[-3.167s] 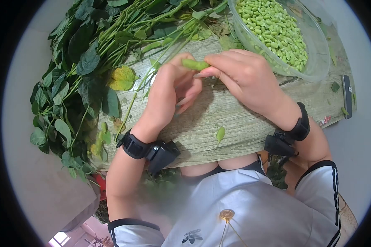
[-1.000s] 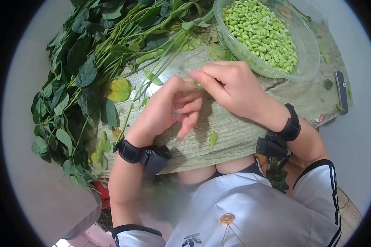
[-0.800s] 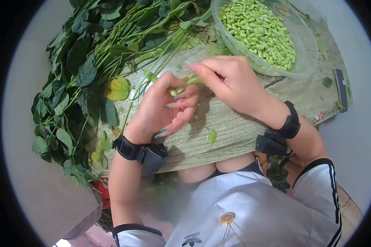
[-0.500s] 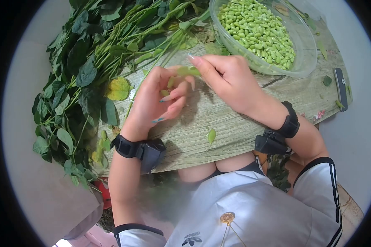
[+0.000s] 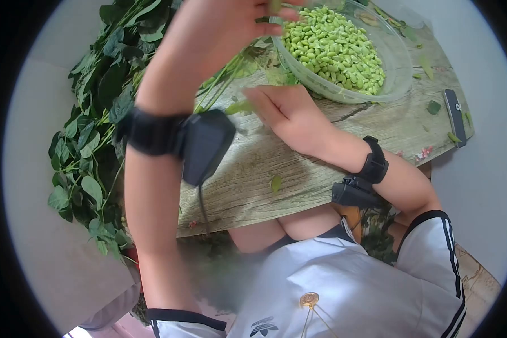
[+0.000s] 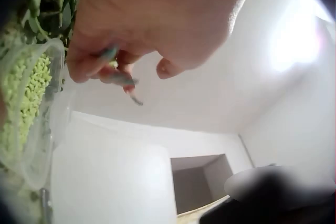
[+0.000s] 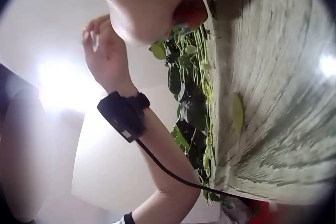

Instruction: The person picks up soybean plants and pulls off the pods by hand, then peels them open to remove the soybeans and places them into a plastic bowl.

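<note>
My left hand [image 5: 231,28] is raised at the near-left rim of a clear plastic bowl [image 5: 399,84], which holds a heap of shelled green soybeans [image 5: 332,53]. Its fingers are curled, and a bit of a green soybean [image 6: 113,64] shows between them in the left wrist view. Over the middle of the table, my right hand [image 5: 287,115] pinches a flattened green soybean pod [image 5: 238,107] between thumb and fingers. Motion blurs the left hand and the pod.
Leafy soybean stalks [image 5: 101,129] are piled along the table's left and far side. A single pod [image 5: 275,183] lies on the wooden tabletop [image 5: 310,174] near the front edge. A dark flat strip [image 5: 455,118] rests at the right edge beside loose leaf scraps.
The left hand held the pod together with the right; soybeans then lay in the left palm. Now it has moved up and away to the bowl, while the right hand keeps the pod.
</note>
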The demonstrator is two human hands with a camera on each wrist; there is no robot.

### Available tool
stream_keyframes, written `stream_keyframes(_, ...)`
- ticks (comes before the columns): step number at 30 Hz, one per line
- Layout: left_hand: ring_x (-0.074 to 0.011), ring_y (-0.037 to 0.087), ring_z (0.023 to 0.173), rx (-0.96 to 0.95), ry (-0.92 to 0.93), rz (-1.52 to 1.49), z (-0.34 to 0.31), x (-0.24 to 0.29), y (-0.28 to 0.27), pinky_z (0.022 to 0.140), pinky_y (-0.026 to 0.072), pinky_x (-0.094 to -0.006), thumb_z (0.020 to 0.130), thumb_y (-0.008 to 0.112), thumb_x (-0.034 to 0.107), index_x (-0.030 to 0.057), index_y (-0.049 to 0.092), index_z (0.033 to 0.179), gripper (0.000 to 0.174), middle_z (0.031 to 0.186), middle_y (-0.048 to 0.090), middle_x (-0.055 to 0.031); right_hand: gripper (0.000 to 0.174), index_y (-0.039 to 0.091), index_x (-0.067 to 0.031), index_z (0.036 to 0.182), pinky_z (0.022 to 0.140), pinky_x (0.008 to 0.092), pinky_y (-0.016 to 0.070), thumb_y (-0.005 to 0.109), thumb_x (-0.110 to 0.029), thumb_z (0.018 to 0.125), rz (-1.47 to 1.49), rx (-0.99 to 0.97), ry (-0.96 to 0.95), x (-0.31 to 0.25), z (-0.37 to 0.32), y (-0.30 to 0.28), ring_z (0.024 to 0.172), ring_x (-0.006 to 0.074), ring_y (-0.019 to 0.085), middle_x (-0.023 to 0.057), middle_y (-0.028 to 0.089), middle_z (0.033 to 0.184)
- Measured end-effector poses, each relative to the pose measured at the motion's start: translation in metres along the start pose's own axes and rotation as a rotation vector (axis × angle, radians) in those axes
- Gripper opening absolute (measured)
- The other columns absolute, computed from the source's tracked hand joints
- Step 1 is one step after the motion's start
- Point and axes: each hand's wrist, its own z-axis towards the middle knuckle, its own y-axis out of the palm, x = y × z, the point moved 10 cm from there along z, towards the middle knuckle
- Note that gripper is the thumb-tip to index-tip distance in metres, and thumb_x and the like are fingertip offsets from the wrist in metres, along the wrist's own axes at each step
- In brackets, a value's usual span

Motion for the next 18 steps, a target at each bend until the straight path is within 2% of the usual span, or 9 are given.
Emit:
stream_keyframes(2,-0.029,0.019,0.147,-0.36,-0.059,0.515,0.003,-0.003,0.039,0.119,0.0156,-0.0463,0.101,0.033,0.055,0.0001,0.03,0.148,0.073,0.149,0.037,-0.0233,0.034,0.062,0.0047,0.079,0.057,0.0436,0.0432,0.052,-0.022,0.098,-0.009,-0.001,-0.02,-0.003,0.0,-0.001,0.061,0.0412,0.056,0.0237,0.057,0.065)
stream_keyframes(5,-0.0327,0.031,0.142,-0.189,-0.059,0.631,-0.007,0.004,0.038,0.118,0.02,-0.0443,0.1,0.036,0.056,0.0011,0.018,0.152,0.078,0.153,0.03,-0.0219,0.033,0.063,0.0043,0.08,0.06,0.0444,0.0447,0.052,-0.022,0.098,0.046,-0.045,0.039,0.002,0.0,0.001,0.065,0.0422,0.058,0.0238,0.058,0.067)
stream_keyframes(6,-0.0105,0.051,0.066,0.231,0.226,0.515,-0.001,0.005,0.012,0.065,0.0428,-0.0279,0.105,0.029,0.04,0.0048,0.056,0.098,0.045,0.086,0.055,-0.0046,0.035,0.062,0.0045,0.078,0.06,0.044,0.0451,0.051,-0.022,0.098,0.026,-0.063,0.041,0.003,0.0,0.003,0.065,0.0421,0.058,0.0243,0.058,0.067)
stream_keyframes(7,-0.0105,0.051,0.066,0.231,0.223,0.517,-0.006,-0.008,-0.004,0.065,0.0428,-0.0279,0.105,0.029,0.04,0.0048,0.056,0.098,0.045,0.086,0.055,-0.0046,0.037,0.062,0.0046,0.076,0.061,0.0437,0.0454,0.05,-0.022,0.099,0.006,-0.081,0.044,0.004,-0.001,0.006,0.065,0.0421,0.058,0.0249,0.058,0.067)
stream_keyframes(9,-0.0061,0.041,0.054,0.374,0.536,0.596,-0.052,0.024,-0.03,0.051,0.0333,-0.0213,0.102,0.042,0.035,0.0058,0.058,0.086,0.037,0.067,0.05,0.0042,0.038,0.06,0.0047,0.075,0.059,0.0431,0.0449,0.05,-0.023,0.099,-0.03,-0.022,-0.057,0.007,0.0,0.007,0.063,0.0417,0.058,0.0244,0.057,0.064)
stream_keyframes(11,-0.0089,0.049,0.058,0.356,0.359,0.709,-0.085,0.01,-0.067,0.052,0.0369,-0.0256,0.102,0.042,0.035,0.004,0.058,0.087,0.039,0.07,0.058,0.0007,0.04,0.058,0.0049,0.074,0.057,0.0425,0.0443,0.05,-0.024,0.1,-0.071,0.035,-0.168,-0.005,0.0,0.002,0.061,0.0413,0.057,0.0239,0.056,0.062)
stream_keyframes(13,-0.0161,0.056,0.057,0.379,0.166,1.051,-0.109,-0.015,-0.082,0.053,0.0414,-0.0287,0.1,0.047,0.039,0.0022,0.057,0.086,0.041,0.066,0.061,-0.0056,0.043,0.054,0.0035,0.073,0.052,0.0398,0.0434,0.047,-0.027,0.102,-0.051,0.074,-0.055,-0.011,0.003,-0.012,0.054,0.0359,0.057,0.0185,0.052,0.054)
stream_keyframes(14,-0.022,0.058,0.057,0.338,0.039,1.252,-0.113,-0.03,-0.074,0.054,0.0438,-0.0321,0.097,0.051,0.042,0.0018,0.055,0.086,0.042,0.066,0.061,-0.0088,0.044,0.052,-0.0008,0.072,0.048,0.0333,0.043,0.048,-0.032,0.103,0.007,0.016,0.037,-0.009,0.005,-0.013,0.048,0.0216,0.056,0.009,0.048,0.049)
stream_keyframes(18,-0.0382,0.063,0.066,0.097,-0.161,1.587,-0.11,-0.08,-0.043,0.06,0.0498,-0.0452,0.089,0.06,0.05,0.0034,0.049,0.092,0.048,0.068,0.063,-0.0165,0.03,0.057,-0.0048,0.093,0.04,0.0183,0.0366,0.05,-0.032,0.102,0.406,-0.268,0.221,-0.004,-0.001,-0.001,0.042,0.0049,0.044,-0.0042,0.047,0.056)
